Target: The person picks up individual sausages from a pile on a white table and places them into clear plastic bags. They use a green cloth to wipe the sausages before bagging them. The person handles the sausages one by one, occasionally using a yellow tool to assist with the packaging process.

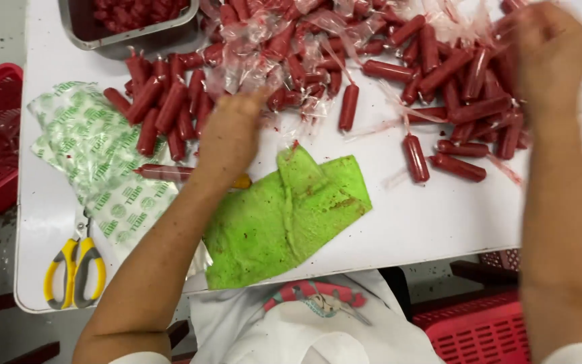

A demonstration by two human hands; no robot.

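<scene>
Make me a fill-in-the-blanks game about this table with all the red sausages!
1. The scissors have ____ handles.
2. The crumpled cloth near the table edge is bright ____.
3. The left hand reaches into the pile of red ____.
4. The metal tray sits at the top ____ of the table.

Missing words: yellow; green; sausages; left

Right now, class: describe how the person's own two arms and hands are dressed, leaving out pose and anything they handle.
Both forearms are bare, with no gloves, rings, watch or bracelet visible on the left hand or the right hand. Short white sleeves show at the upper arms near the bottom edge. The right hand is blurred, so small details cannot be told.
</scene>
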